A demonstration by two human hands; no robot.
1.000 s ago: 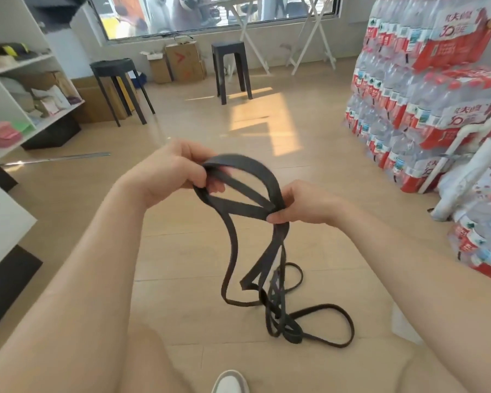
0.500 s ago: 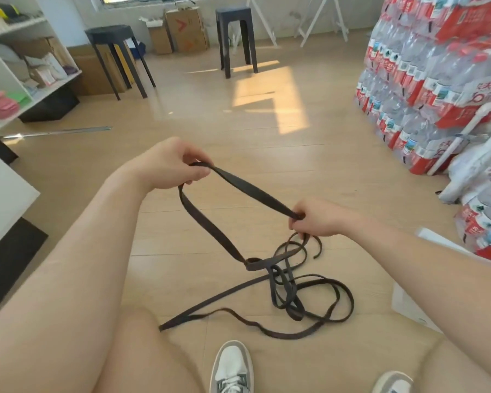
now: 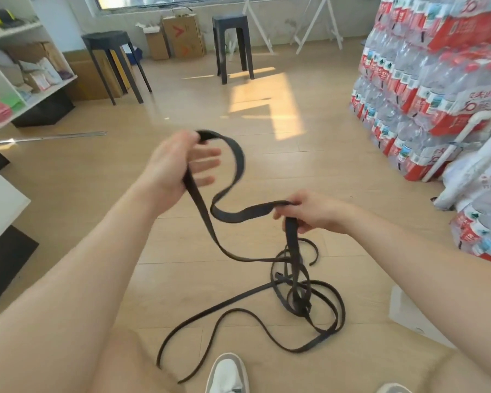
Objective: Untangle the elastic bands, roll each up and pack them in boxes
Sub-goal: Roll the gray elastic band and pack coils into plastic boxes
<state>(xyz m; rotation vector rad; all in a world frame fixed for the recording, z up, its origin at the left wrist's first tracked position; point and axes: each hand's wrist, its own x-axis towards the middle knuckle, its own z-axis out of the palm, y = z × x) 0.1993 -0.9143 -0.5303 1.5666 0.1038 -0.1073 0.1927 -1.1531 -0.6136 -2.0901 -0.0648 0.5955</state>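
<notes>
Slack was the thing I watched most in this step, the untangling. The left hand [image 3: 179, 165] stood with fingers straight and spread. The elastic band [image 3: 233, 217] lay draped over it, with one part running down across the palm. The hand was blurred, so I could not confirm a pinch of the thumb. The right hand [image 3: 315, 212], between three and four o'clock from the left one, pinched the same band between thumb and curled fingers. Between the two hands the band sagged in a loose S. From the right hand a strand dropped almost straight down into the tangle [image 3: 297, 303]. The tangle lay on the wooden floor [image 3: 182, 279] at about six o'clock from that hand, and long loops spread from it toward the shoe [image 3: 227, 373] at seven o'clock.

My judgement was that nothing was rolled yet, so the task was in its early part. To do this step well, I would not pull hard, because elastic stretches and then a crossing tightens into a knot. It seemed better to leave the tangle loose, follow one strand with the fingers into the crossing, and pass a free end back through it. I could not tell how many bands were in the heap. One risk I saw was a foot stepping on a loop while the hands lifted.
</notes>
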